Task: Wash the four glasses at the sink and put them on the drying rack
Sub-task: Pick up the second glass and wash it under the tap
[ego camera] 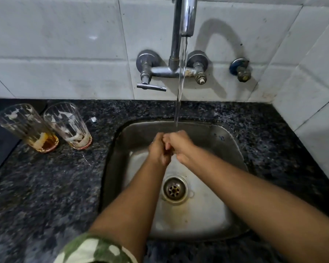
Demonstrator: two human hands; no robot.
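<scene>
Two dirty glasses stand on the dark granite counter left of the sink. The left glass point(27, 128) holds an amber residue at its bottom. The right glass point(68, 126) has whitish streaks and pinkish dregs. Over the steel sink point(234, 143), my left hand point(158, 149) and my right hand point(180, 143) are clasped together under the running water point(179, 92). I see no glass in either hand. Other glasses and a drying rack are out of view.
A chrome wall tap point(186, 16) arches over the basin, with its lever handle point(151, 86) at the lower left. A separate valve point(240, 70) sits on the tiled wall at right. The drain point(174, 189) lies below my forearms. Speckled granite point(46, 186) surrounds the sink.
</scene>
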